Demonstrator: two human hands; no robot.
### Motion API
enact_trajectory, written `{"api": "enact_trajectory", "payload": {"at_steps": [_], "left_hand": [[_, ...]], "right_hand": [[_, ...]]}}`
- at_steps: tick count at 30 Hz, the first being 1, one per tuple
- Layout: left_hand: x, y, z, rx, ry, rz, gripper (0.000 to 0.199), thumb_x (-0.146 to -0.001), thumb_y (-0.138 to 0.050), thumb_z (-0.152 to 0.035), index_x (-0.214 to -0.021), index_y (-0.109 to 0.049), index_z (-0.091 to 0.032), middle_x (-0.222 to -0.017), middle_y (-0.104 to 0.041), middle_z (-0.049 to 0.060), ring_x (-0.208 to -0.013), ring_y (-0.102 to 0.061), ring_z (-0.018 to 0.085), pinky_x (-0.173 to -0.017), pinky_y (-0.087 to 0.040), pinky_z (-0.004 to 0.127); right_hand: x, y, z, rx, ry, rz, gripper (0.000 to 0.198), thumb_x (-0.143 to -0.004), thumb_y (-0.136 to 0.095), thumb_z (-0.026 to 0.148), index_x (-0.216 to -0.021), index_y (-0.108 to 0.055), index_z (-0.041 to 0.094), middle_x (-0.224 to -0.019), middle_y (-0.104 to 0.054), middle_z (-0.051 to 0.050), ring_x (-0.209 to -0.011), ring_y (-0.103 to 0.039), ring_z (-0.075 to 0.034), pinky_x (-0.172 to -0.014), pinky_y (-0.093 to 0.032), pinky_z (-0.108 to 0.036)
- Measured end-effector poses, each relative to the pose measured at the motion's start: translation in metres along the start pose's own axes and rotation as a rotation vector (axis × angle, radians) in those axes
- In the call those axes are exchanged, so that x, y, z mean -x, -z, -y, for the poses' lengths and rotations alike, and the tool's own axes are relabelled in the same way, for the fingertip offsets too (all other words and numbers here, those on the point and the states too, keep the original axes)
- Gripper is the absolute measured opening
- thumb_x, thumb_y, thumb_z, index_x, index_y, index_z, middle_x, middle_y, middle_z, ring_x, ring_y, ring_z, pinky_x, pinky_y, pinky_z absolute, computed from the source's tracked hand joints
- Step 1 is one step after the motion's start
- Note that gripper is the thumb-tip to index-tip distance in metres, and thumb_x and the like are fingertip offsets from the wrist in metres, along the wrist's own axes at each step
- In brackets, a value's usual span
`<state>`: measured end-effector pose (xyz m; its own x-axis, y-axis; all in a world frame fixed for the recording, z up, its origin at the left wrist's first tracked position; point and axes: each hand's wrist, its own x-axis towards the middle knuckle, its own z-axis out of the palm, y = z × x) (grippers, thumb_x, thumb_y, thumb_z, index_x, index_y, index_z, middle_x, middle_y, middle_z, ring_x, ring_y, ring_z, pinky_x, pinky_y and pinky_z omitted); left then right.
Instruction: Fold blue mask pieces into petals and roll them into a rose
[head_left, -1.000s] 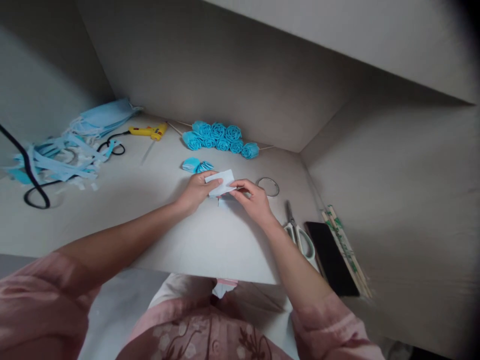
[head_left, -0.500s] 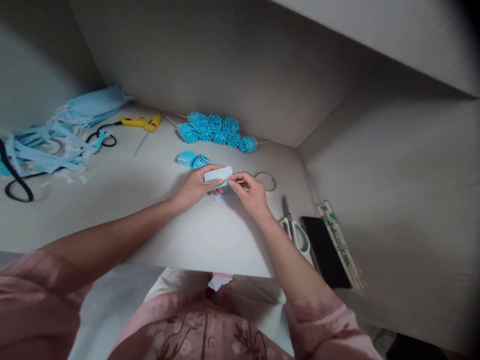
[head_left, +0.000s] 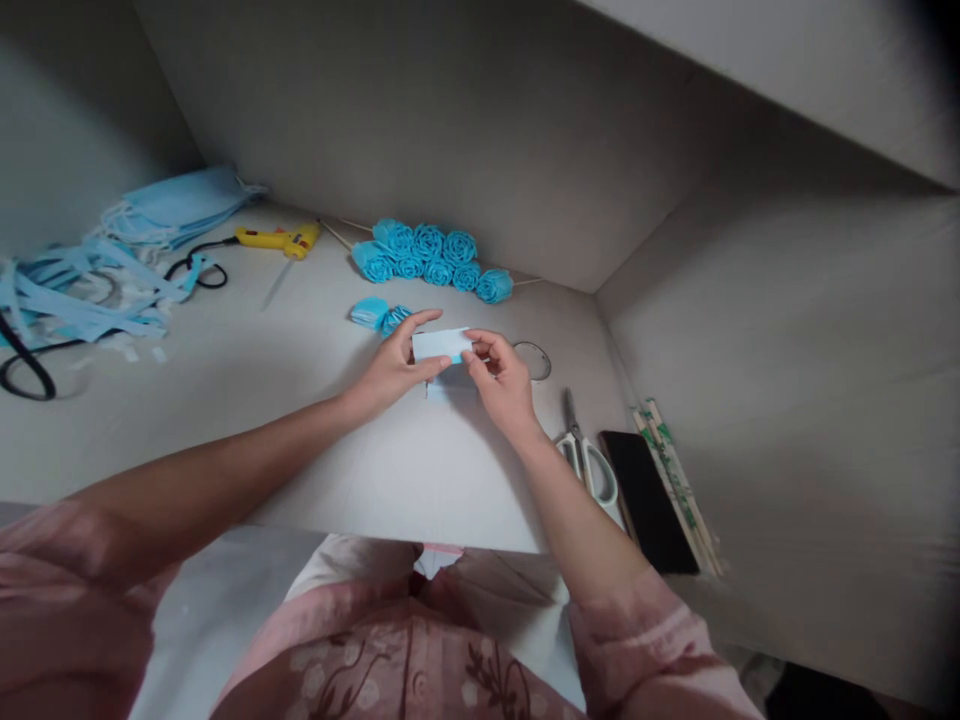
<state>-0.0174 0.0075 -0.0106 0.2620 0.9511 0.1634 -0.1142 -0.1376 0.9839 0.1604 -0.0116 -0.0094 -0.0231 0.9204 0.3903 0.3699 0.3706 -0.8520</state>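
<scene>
Between my two hands is a small folded piece of pale blue mask fabric, with a brighter blue patch at its lower right. My left hand has its thumb along the lower edge at the left end, and its index finger stretches out above the piece. At the right end, my right hand pinches the fabric between thumb and fingers. Another light blue piece lies on the table below the hands, partly covered. Just beyond the left hand are a blue folded stack and a pleated blue piece.
Blue fabric roses on sticks lie at the back. To the left are a yellow glue gun, masks and cut strips. A wire ring, scissors, black phone and wrapped sticks lie right.
The piece of mask fabric has shifted slightly right and more of it shows. My left index finger has lifted off it and straightened. My right fingers have moved up to its right end.
</scene>
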Motion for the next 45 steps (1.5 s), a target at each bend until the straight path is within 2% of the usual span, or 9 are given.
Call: {"api": "enact_trajectory", "payload": {"at_steps": [5,12,20,24,28,30,33,41,45], "left_hand": [[-0.003,0.002,0.008,-0.035,-0.034,-0.032,0.062,-0.075,-0.071,-0.027,-0.133,-0.052,-0.019,-0.083,-0.056,0.000,-0.066,-0.053,0.012,-0.060,-0.046,0.025],[-0.002,0.002,0.007,-0.167,-0.104,-0.049,0.060,-0.074,-0.069,-0.025,-0.132,-0.054,-0.020,-0.088,-0.059,0.001,-0.070,-0.051,0.013,-0.064,-0.042,0.025],[-0.001,0.001,0.000,0.007,-0.102,-0.026,0.068,-0.073,-0.072,-0.026,-0.137,-0.048,-0.019,-0.090,-0.062,0.002,-0.072,-0.054,0.012,-0.067,-0.042,0.025],[-0.001,0.000,-0.002,0.149,-0.013,0.019,0.079,-0.073,-0.076,-0.034,-0.143,-0.041,-0.021,-0.091,-0.062,0.001,-0.071,-0.058,0.012,-0.068,-0.047,0.027],[0.001,-0.001,0.000,0.122,0.101,0.140,0.047,-0.073,-0.076,-0.044,-0.108,-0.065,-0.014,-0.079,-0.064,0.002,-0.063,-0.059,0.012,-0.059,-0.046,0.026],[0.003,-0.001,0.001,0.093,0.138,0.138,0.036,-0.073,-0.076,-0.047,-0.083,-0.068,-0.013,-0.072,-0.064,0.003,-0.058,-0.057,0.011,-0.056,-0.044,0.025],[0.003,-0.002,0.002,0.077,0.162,0.062,0.037,-0.073,-0.075,-0.048,-0.066,-0.064,-0.013,-0.066,-0.064,0.003,-0.054,-0.056,0.010,-0.055,-0.044,0.025],[0.003,-0.002,0.003,0.110,0.207,0.034,0.033,-0.072,-0.076,-0.044,-0.066,-0.065,-0.013,-0.066,-0.066,0.003,-0.055,-0.057,0.011,-0.056,-0.044,0.026],[0.001,-0.001,0.003,0.177,0.222,0.039,0.029,-0.072,-0.076,-0.039,-0.069,-0.066,-0.012,-0.065,-0.066,0.003,-0.056,-0.058,0.012,-0.058,-0.046,0.027]], "right_hand": [[0.000,-0.001,-0.002,-0.054,-0.014,0.015,0.031,-0.088,-0.061,0.040,-0.115,-0.064,0.025,-0.088,-0.066,-0.002,-0.077,-0.060,-0.015,-0.073,-0.052,-0.030],[-0.002,-0.003,-0.007,-0.217,-0.118,0.155,0.066,-0.082,-0.067,0.054,-0.139,-0.048,0.027,-0.093,-0.068,-0.004,-0.080,-0.062,-0.018,-0.070,-0.055,-0.032],[-0.001,-0.004,-0.006,-0.132,-0.112,0.164,0.055,-0.080,-0.070,0.047,-0.130,-0.060,0.027,-0.084,-0.066,-0.001,-0.065,-0.056,-0.013,-0.065,-0.053,-0.030],[-0.001,-0.003,-0.006,-0.191,-0.100,0.080,0.057,-0.081,-0.070,0.048,-0.132,-0.057,0.027,-0.097,-0.068,-0.004,-0.081,-0.062,-0.017,-0.070,-0.055,-0.031],[-0.001,-0.004,-0.007,-0.235,-0.097,0.071,0.060,-0.081,-0.069,0.050,-0.134,-0.054,0.027,-0.102,-0.069,-0.005,-0.088,-0.063,-0.019,-0.072,-0.056,-0.033],[-0.001,-0.005,-0.007,-0.230,-0.101,0.094,0.061,-0.081,-0.069,0.051,-0.135,-0.053,0.026,-0.099,-0.069,-0.005,-0.086,-0.063,-0.019,-0.074,-0.055,-0.034],[0.001,-0.006,-0.006,-0.230,-0.109,0.124,0.063,-0.080,-0.070,0.051,-0.135,-0.053,0.026,-0.094,-0.069,-0.004,-0.081,-0.062,-0.018,-0.073,-0.053,-0.033],[0.000,-0.004,0.000,-0.132,-0.103,0.008,0.049,-0.083,-0.067,0.050,-0.125,-0.063,0.024,-0.064,-0.049,0.004,-0.062,-0.048,-0.014,-0.063,-0.046,-0.030],[0.000,-0.002,-0.001,-0.135,-0.092,0.002,0.045,-0.085,-0.065,0.049,-0.124,-0.062,0.025,-0.068,-0.055,0.002,-0.065,-0.052,-0.016,-0.067,-0.048,-0.032]]}}
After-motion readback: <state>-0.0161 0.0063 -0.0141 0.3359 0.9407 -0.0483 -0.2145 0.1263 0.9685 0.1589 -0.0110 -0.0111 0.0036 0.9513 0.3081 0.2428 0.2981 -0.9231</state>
